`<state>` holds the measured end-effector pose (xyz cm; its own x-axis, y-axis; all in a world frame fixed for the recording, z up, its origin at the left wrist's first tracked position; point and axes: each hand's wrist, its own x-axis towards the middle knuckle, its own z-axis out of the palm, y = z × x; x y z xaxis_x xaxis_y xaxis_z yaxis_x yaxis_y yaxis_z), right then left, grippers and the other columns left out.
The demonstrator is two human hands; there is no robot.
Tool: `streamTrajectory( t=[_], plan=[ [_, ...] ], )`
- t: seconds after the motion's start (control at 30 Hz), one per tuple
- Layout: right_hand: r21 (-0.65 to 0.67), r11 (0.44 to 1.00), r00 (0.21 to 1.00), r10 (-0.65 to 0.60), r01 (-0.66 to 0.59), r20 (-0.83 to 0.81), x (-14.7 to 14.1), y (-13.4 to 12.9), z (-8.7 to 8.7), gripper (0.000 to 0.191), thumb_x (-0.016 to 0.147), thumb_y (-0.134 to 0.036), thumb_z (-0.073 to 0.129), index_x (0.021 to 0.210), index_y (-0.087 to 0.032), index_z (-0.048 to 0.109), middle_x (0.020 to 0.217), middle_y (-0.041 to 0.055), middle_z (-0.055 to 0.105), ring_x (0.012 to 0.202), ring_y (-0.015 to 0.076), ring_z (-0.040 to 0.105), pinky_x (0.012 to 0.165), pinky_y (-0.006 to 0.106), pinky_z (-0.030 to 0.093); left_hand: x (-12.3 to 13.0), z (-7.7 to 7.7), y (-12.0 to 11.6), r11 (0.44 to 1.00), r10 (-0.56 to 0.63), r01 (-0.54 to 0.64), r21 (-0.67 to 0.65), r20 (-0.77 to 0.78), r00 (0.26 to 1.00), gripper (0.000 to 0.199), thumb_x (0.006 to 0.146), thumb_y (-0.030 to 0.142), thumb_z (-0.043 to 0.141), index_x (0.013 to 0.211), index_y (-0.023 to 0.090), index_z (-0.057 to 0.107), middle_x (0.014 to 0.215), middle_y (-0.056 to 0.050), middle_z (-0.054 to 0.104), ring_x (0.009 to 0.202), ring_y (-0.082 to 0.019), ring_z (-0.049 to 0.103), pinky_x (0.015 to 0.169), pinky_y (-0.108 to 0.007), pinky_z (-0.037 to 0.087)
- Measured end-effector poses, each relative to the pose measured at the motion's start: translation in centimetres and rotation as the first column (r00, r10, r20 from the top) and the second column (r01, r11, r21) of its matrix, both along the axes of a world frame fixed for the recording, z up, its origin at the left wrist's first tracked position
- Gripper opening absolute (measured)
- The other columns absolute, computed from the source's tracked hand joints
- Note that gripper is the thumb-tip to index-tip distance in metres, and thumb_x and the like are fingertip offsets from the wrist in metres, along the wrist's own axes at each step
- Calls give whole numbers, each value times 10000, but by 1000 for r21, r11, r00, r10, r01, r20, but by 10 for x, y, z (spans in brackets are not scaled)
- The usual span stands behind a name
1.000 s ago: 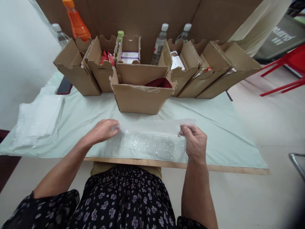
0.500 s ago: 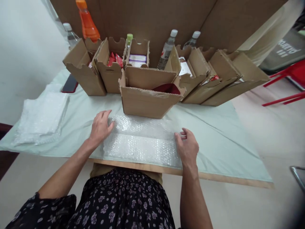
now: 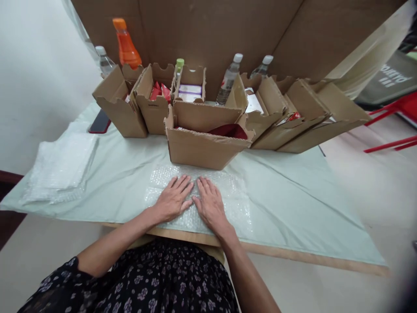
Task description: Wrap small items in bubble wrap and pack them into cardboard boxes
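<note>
A sheet of clear bubble wrap (image 3: 236,208) lies spread near the table's front edge. My left hand (image 3: 173,199) rests flat on its middle, fingers stretched out and holding nothing. Close beside it, my right hand (image 3: 209,201) also lies palm down on the bubble wrap, fingers extended and empty. The two hands nearly touch, and they cover the central part of the sheet. Just beyond the fingertips stands an open cardboard box (image 3: 208,150) with something dark red inside.
Bubble wrap pieces (image 3: 61,165) are stacked at the left, near a phone (image 3: 100,121). Several open cardboard boxes (image 3: 156,115) line the back. Behind them stand an orange bottle (image 3: 128,50) and a clear bottle (image 3: 229,80), against a brown cardboard panel (image 3: 208,30). A pale green cloth (image 3: 293,204) covers the table.
Both hands have moved inward from the left and right sides of the bubble wrap to its middle. They now lie flat on it, side by side. The camera view has shifted slightly.
</note>
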<state>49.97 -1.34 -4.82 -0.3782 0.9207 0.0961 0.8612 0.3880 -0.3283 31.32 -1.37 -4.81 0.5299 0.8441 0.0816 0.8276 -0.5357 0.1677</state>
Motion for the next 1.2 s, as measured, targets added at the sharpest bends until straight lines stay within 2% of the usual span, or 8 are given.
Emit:
streamTrajectory(
  t=[0.23, 0.47, 0.6, 0.67, 0.77, 0.87, 1.07, 1.2],
  plan=[
    [67, 980, 968, -194, 186, 158, 64, -5, -9, 622, 1056, -468, 361, 1557, -108, 438, 1639, 171, 413, 1527, 315, 359, 1221, 506, 298, -32, -5, -6, 981, 187, -190, -30, -66, 980, 678, 1025, 530, 429, 1569, 131, 370, 1687, -200, 300, 1583, -344, 251, 1278, -550, 168],
    [173, 885, 861, -463, 433, 213, 124, -14, -12, 643, 1059, -490, 311, 1507, -61, 477, 1578, 224, 478, 1476, 365, 407, 1177, 535, 337, -56, -2, -15, 923, 379, -383, -29, -97, 920, 676, 1029, 510, 370, 1571, 106, 352, 1680, -227, 302, 1580, -381, 241, 1259, -609, 149],
    [231, 852, 853, -505, 470, 129, 106, -25, -5, 636, 1055, -469, 347, 1556, -80, 405, 1605, 234, 429, 1505, 369, 352, 1177, 560, 317, -43, 4, -24, 935, 354, -355, 0, -58, 933, 659, 1036, 492, 369, 1569, 104, 341, 1686, -221, 292, 1590, -371, 213, 1268, -611, 124],
    [217, 897, 906, -413, 386, 95, 76, -29, -2, 612, 1057, -441, 362, 1580, -124, 380, 1645, 201, 383, 1530, 348, 312, 1194, 549, 291, -25, 6, -27, 967, 255, -255, 17, -32, 966, 643, 1039, 484, 388, 1570, 125, 336, 1704, -195, 262, 1601, -338, 189, 1286, -576, 109],
    [133, 979, 982, -169, 156, 91, 33, -34, -1, 552, 1060, -416, 369, 1548, -169, 449, 1644, 148, 412, 1526, 306, 338, 1214, 502, 273, -5, 6, -27, 994, 111, -111, 6, -29, 993, 634, 1042, 484, 408, 1563, 128, 349, 1701, -183, 279, 1599, -311, 208, 1295, -542, 123],
    [79, 994, 992, -81, 74, 98, 26, -34, -5, 542, 1062, -425, 376, 1514, -150, 497, 1608, 146, 471, 1498, 293, 393, 1215, 480, 277, -13, 2, -26, 995, 89, -91, -38, -48, 995, 632, 1033, 495, 425, 1552, 137, 378, 1678, -185, 333, 1578, -323, 273, 1281, -560, 171],
    [152, 929, 933, -352, 338, 75, 109, -43, -11, 545, 1058, -450, 355, 1446, -126, 557, 1545, 194, 535, 1454, 337, 458, 1159, 545, 344, -84, 1, -36, 923, 383, -384, -13, -62, 922, 662, 1028, 476, 366, 1562, 83, 371, 1652, -243, 350, 1554, -388, 309, 1246, -624, 215],
    [207, 908, 929, -369, 364, -17, 151, -69, -6, 470, 1027, -482, 418, 1265, -169, 675, 1384, 178, 668, 1368, 359, 547, 1062, 542, 438, -98, 10, -56, 903, 429, -428, 19, -35, 903, 620, 1025, 452, 384, 1522, 82, 420, 1628, -250, 393, 1549, -388, 318, 1242, -606, 246]
  ],
)
